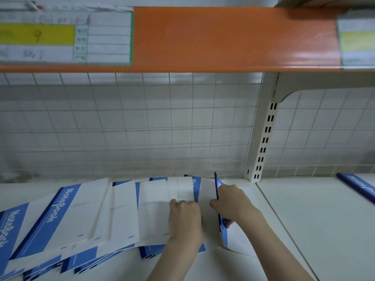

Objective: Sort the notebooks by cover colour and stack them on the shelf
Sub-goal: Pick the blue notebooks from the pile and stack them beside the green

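Several blue-and-white notebooks (71,216) marked "NoteBook" lie fanned and overlapping across the white shelf (203,264). My left hand (185,218) rests with curled fingers on the right end of the fan, pressing on a white cover (156,211). My right hand (233,203) grips one notebook (223,234) by its blue spine and holds it up on edge, tilted, just right of the pile.
A cream slotted upright (263,138) divides this bay from the right one, where another blue notebook stack (359,187) lies at the far right. An orange shelf edge (223,37) with paper labels hangs overhead. A wire grid backs the shelf.
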